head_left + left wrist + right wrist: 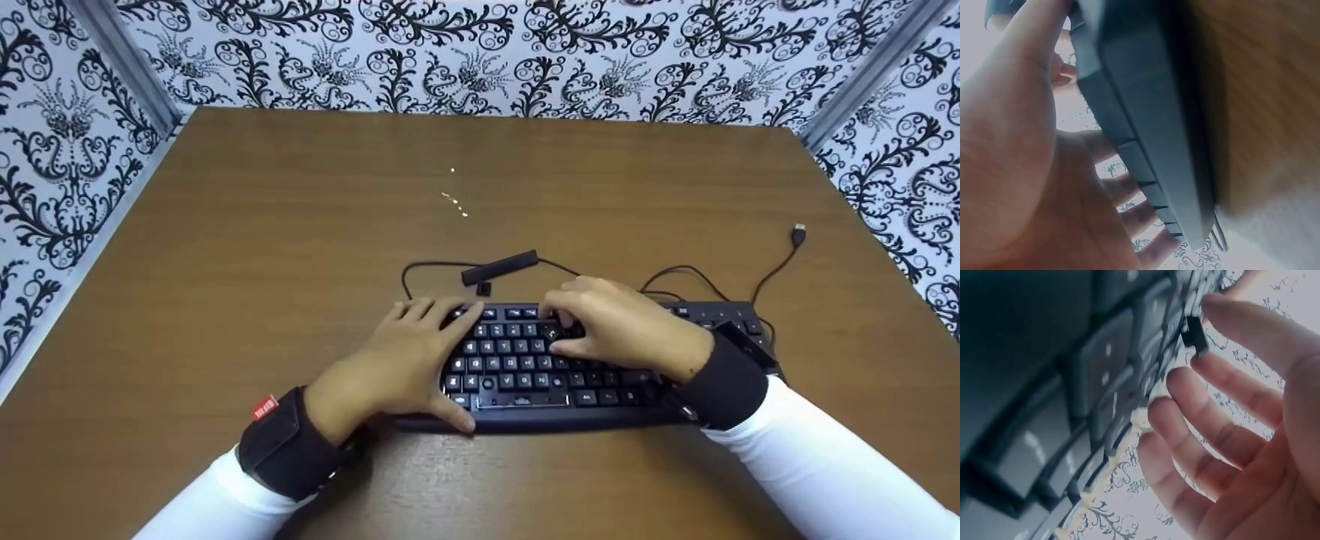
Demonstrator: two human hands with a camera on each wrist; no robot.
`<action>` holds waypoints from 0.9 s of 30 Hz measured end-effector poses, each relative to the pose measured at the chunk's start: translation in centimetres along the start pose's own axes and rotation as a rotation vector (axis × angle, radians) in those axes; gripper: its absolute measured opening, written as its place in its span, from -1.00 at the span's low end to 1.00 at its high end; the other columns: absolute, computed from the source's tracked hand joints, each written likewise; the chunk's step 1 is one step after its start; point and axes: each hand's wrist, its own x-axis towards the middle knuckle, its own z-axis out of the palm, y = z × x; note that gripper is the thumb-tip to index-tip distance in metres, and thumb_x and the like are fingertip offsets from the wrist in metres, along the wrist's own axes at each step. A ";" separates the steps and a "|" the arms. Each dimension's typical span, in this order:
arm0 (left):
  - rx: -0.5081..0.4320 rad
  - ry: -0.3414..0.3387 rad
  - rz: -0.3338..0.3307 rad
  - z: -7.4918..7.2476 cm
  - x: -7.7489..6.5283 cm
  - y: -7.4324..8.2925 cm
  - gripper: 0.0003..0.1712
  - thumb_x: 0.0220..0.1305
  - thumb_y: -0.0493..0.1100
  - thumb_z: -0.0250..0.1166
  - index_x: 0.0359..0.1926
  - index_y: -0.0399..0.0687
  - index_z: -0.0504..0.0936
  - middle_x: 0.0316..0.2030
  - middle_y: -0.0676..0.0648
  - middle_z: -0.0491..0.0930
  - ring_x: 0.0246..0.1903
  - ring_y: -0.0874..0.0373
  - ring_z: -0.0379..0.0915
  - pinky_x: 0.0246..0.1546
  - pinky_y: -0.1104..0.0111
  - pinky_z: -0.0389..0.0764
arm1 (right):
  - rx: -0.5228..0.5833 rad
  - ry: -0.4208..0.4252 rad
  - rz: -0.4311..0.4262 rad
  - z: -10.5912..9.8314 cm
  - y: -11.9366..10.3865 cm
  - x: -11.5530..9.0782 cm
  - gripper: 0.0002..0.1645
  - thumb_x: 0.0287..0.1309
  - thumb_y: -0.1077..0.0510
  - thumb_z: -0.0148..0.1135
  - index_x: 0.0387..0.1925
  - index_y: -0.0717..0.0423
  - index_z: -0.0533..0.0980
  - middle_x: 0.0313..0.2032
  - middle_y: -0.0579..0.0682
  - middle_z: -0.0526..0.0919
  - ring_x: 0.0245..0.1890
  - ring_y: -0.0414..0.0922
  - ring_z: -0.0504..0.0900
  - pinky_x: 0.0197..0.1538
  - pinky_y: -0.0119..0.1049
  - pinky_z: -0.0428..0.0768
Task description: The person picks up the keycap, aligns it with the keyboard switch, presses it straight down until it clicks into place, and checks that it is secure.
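Note:
A black keyboard (517,420) lies on the table, seen edge-on in the left wrist view. My left hand (405,360) rests spread over its left end, thumb on the front edge and index fingertip at the top row. Above the right part of the letter keys, my right hand (619,322) pinches a small black keycap (1195,334) between thumb and index finger. This keycap is tilted against the key rows. In the right wrist view the other fingers are loosely bent beside the keys. A bare slot (523,402) shows where the space bar sits, with two bare key sockets above it.
Behind the keyboard lie a loose space bar (500,268) and a single keycap (484,289). The black cable (690,268) loops at the back right, ending in a USB plug (799,235). Small white bits (454,201) dot the table farther back. Patterned walls surround the table.

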 end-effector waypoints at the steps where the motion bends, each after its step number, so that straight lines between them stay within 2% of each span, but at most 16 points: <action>1: -0.003 -0.004 -0.001 0.0 0.0 0.0 0.58 -0.42 0.61 0.47 0.57 -0.05 0.07 0.47 -0.18 0.20 0.39 -0.26 0.17 0.39 -0.23 0.21 | -0.015 0.006 -0.006 0.1 -0.1 0.0 -0.63 0.03 0.03 0.51 -0.13 0.05 0.63 -0.42 -0.10 0.56 -0.36 -0.17 0.50 -0.25 -0.23 0.59; 8: -0.014 -0.024 -0.020 -0.3 0.0 0.1 0.58 -0.41 0.61 0.47 0.58 -0.02 0.04 0.49 -0.17 0.16 0.42 -0.26 0.13 0.43 -0.23 0.15 | -0.081 0.076 -0.047 0.2 -0.5 0.0 -0.75 0.01 0.13 0.52 -0.24 0.06 0.67 -0.37 -0.06 0.63 -0.35 -0.13 0.56 -0.28 -0.24 0.65; 13: -0.021 -0.031 -0.024 -0.3 -0.1 0.1 0.59 -0.41 0.62 0.46 0.58 -0.01 0.03 0.50 -0.16 0.15 0.43 -0.25 0.12 0.43 -0.24 0.14 | -0.076 0.065 -0.079 0.1 -0.5 -0.1 -0.76 0.04 0.19 0.47 -0.19 0.02 0.69 -0.25 -0.04 0.65 -0.23 -0.09 0.59 -0.15 -0.17 0.68; 19: -0.007 -0.024 -0.022 -0.4 0.0 0.1 0.58 -0.40 0.62 0.45 0.58 -0.01 0.03 0.50 -0.16 0.16 0.43 -0.27 0.12 0.42 -0.24 0.15 | -0.079 0.063 -0.099 0.0 -0.6 -0.2 -0.73 0.07 0.23 0.44 -0.14 -0.02 0.70 -0.25 -0.06 0.62 -0.20 -0.11 0.58 -0.10 -0.19 0.68; 24: -0.009 -0.033 -0.014 -0.3 -0.1 0.1 0.59 -0.40 0.61 0.47 0.58 -0.02 0.03 0.50 -0.17 0.15 0.42 -0.27 0.12 0.42 -0.24 0.15 | -0.080 0.107 -0.108 0.2 -0.6 -0.3 -0.68 0.07 0.14 0.48 -0.08 0.02 0.70 -0.24 -0.04 0.63 -0.19 -0.10 0.56 -0.10 -0.20 0.67; 27: 0.000 -0.025 -0.005 -0.4 -0.1 0.2 0.59 -0.40 0.61 0.47 0.58 -0.04 0.04 0.49 -0.19 0.17 0.42 -0.27 0.14 0.42 -0.23 0.17 | -0.080 0.137 -0.086 0.3 -0.7 -0.3 -0.68 0.07 0.05 0.49 -0.13 0.07 0.70 -0.26 -0.02 0.67 -0.23 -0.09 0.57 -0.13 -0.19 0.67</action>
